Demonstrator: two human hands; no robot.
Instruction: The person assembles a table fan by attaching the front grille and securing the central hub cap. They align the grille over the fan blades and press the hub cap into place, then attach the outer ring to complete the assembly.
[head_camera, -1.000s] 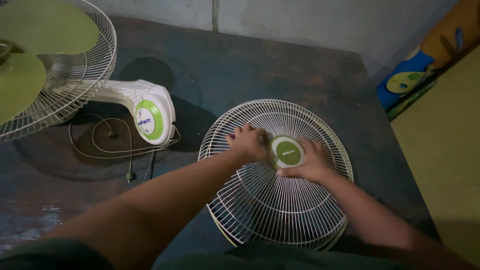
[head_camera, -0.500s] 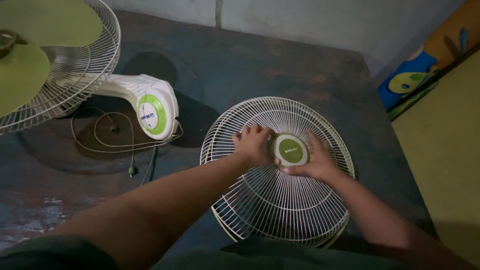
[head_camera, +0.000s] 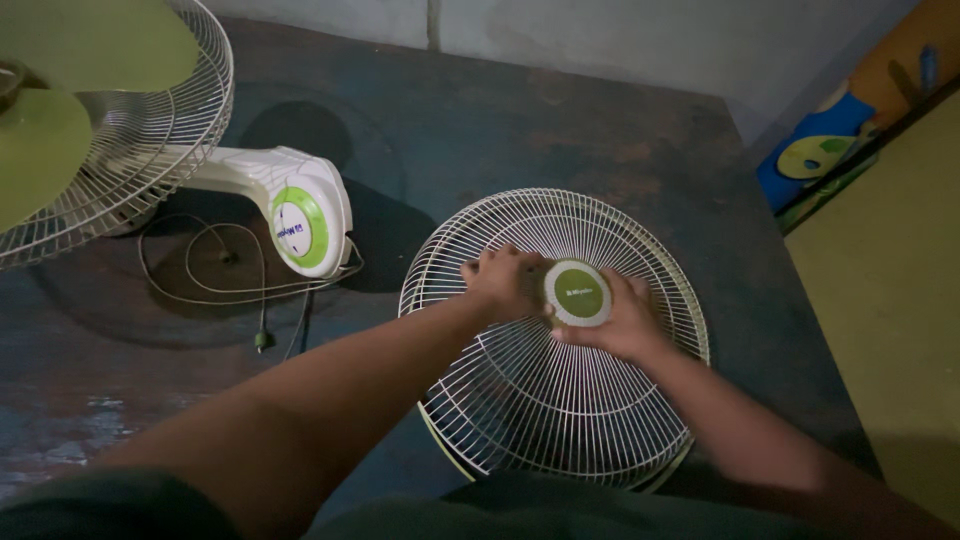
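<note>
Your hands have shifted slightly around the round green cap (head_camera: 578, 292) since a moment ago. Your left hand (head_camera: 503, 283) and right hand (head_camera: 622, 322) both grip that cap at the centre of the white wire fan guard (head_camera: 552, 400), which lies flat near the surface's (head_camera: 600, 130) front right. A partly dismantled fan (head_camera: 150, 170) lies at the left edge.
</note>
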